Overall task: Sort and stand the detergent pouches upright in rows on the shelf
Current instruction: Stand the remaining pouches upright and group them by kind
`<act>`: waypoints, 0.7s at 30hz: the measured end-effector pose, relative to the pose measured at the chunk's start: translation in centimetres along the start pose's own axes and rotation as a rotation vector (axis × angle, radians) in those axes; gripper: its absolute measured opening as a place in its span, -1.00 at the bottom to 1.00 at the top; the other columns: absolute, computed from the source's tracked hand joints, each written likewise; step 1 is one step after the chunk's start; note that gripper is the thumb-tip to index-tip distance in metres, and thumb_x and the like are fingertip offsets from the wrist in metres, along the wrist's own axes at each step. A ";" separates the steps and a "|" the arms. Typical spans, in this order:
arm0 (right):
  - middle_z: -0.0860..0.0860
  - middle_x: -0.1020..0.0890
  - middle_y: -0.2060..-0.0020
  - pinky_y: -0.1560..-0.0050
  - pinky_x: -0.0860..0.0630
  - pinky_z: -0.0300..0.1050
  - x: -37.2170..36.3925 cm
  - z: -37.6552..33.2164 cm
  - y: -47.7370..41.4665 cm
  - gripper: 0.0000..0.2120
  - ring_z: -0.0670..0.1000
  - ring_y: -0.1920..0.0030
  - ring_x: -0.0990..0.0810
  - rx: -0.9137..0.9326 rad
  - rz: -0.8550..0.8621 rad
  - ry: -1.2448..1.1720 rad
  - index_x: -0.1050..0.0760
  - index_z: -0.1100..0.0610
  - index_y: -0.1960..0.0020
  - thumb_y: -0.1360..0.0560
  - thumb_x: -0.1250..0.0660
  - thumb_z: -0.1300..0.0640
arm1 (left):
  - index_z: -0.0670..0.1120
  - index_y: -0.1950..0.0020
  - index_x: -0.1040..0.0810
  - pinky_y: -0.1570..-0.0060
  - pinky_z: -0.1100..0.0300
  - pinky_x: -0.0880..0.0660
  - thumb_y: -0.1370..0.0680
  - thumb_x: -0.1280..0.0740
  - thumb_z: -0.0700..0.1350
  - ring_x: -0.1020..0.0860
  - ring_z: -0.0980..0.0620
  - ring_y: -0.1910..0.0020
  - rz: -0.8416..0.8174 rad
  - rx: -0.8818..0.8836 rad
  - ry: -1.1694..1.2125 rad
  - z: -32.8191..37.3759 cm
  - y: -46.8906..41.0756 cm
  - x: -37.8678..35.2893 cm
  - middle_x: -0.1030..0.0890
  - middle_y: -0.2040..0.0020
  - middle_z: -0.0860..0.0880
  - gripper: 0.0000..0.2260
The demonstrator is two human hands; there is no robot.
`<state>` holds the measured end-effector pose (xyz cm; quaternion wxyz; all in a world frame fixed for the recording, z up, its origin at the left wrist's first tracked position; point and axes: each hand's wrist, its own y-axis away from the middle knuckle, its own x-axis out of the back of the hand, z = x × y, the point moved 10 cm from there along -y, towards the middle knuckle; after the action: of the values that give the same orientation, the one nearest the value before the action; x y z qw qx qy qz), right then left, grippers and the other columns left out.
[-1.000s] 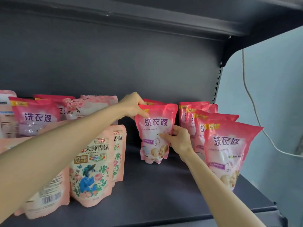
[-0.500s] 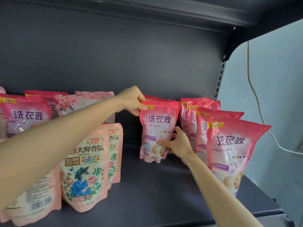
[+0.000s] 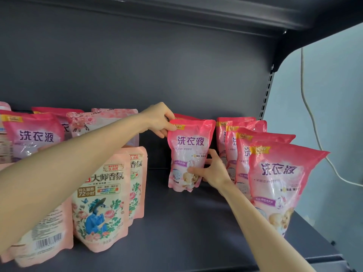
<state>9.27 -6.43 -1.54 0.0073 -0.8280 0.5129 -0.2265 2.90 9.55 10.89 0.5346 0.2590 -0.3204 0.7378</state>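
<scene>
A bright pink detergent pouch (image 3: 189,146) stands upright mid-shelf, another pink pouch partly hidden behind it. My left hand (image 3: 160,119) pinches its top left corner. My right hand (image 3: 211,169) grips its lower right side, thumb on the front. To the right, a row of several matching pink pouches (image 3: 279,181) stands front to back. At left stand peach floral pouches (image 3: 100,199), one of them turned with its barcode (image 3: 49,240) outward. Behind my left arm are more pink pouches (image 3: 33,136) and a pale rose-print pouch (image 3: 84,122).
The dark shelf floor (image 3: 176,222) lies bare between the peach pouches and the right row. The shelf's back panel (image 3: 157,75) and the shelf above close in the space. A white cable (image 3: 314,122) hangs on the wall beyond the right upright.
The held pouch has settled more upright on the shelf, with both hands staying on it. The camera has shifted slightly left and down.
</scene>
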 end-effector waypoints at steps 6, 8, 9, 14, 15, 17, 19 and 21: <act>-0.13 -0.51 0.12 0.40 -0.49 -0.37 -0.1 0.0 0.3 -0.22 -0.20 0.20 -0.53 -0.005 -0.003 0.034 -0.23 0.13 -0.38 -0.29 -0.57 0.22 | -0.22 -0.23 -0.52 0.15 0.12 -0.63 -0.51 -0.39 -0.22 -0.67 -0.07 0.10 -0.020 0.010 -0.023 0.1 0.3 -0.1 -0.66 0.02 -0.19 -0.70; -0.14 -0.50 0.13 0.35 -0.49 -0.37 -0.1 -0.2 0.4 -0.23 -0.20 0.18 -0.52 -0.007 -0.005 0.051 -0.24 0.13 -0.37 -0.29 -0.57 0.21 | -0.21 -0.20 -0.54 0.13 0.10 -0.63 -0.52 -0.38 -0.22 -0.67 -0.06 0.10 -0.027 0.006 -0.035 0.2 0.4 -0.2 -0.67 0.03 -0.18 -0.74; -0.15 -0.50 0.13 0.34 -0.49 -0.38 -0.2 -0.2 0.5 -0.24 -0.19 0.17 -0.51 -0.010 -0.005 0.059 -0.24 0.13 -0.37 -0.29 -0.57 0.20 | -0.21 -0.18 -0.55 0.11 0.08 -0.63 -0.52 -0.37 -0.22 -0.67 -0.06 0.10 -0.032 0.004 -0.046 0.3 0.6 -0.2 -0.67 0.03 -0.18 -0.76; -0.08 -0.51 0.04 0.44 -0.45 -0.44 -0.1 -0.7 1.1 -0.27 -0.17 0.21 -0.52 -0.019 0.001 0.089 -0.23 0.15 -0.36 -0.32 -0.55 0.21 | -0.21 -0.13 -0.55 0.18 0.12 -0.62 -0.55 -0.32 -0.22 -0.66 -0.06 0.11 -0.019 -0.031 -0.140 0.9 0.8 -0.5 -0.66 0.02 -0.17 -0.83; -0.09 -0.51 0.05 0.46 -0.43 -0.46 -0.1 -0.9 1.2 -0.29 -0.09 0.19 -0.56 -0.021 0.002 0.098 -0.22 0.16 -0.35 -0.33 -0.54 0.22 | -0.21 -0.06 -0.56 0.23 0.16 -0.62 -0.55 -0.32 -0.23 -0.66 -0.06 0.12 -0.014 -0.035 -0.164 1.0 0.8 -0.5 -0.66 0.04 -0.17 -0.88; -0.14 -0.50 0.12 0.49 -0.41 -0.48 0.0 -1.1 1.4 -0.31 0.04 0.15 -0.59 -0.027 0.003 0.113 -0.22 0.18 -0.34 -0.35 -0.53 0.23 | -0.13 0.17 -0.52 0.28 0.19 -0.61 -0.55 -0.32 -0.23 -0.67 -0.07 0.13 -0.006 -0.052 -0.219 1.5 1.1 -0.5 -0.65 0.09 -0.15 -0.90; -0.14 -0.50 0.11 0.49 -0.40 -0.50 0.0 -1.2 1.5 -0.30 -0.02 0.21 -0.55 -0.034 0.000 0.128 -0.21 0.18 -0.35 -0.35 -0.53 0.23 | -0.10 0.23 -0.48 0.26 0.17 -0.61 -0.54 -0.32 -0.23 -0.67 -0.07 0.14 -0.007 -0.060 -0.262 1.8 1.3 -0.5 -0.65 0.07 -0.16 -0.85; -0.09 -0.51 0.05 0.46 -0.40 -0.51 0.0 -1.2 1.6 -0.28 -0.14 0.26 -0.51 -0.045 -0.002 0.160 -0.21 0.18 -0.36 -0.34 -0.53 0.21 | -0.20 -0.02 -0.53 0.21 0.12 -0.61 -0.54 -0.33 -0.23 -0.67 -0.08 0.14 -0.020 -0.063 -0.298 2.0 1.6 -0.5 -0.63 0.01 -0.17 -0.91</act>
<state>7.47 -6.91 -0.85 -0.0526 -0.8078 0.5159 -0.2804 1.57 7.38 11.48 0.4962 0.3520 -0.4168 0.6754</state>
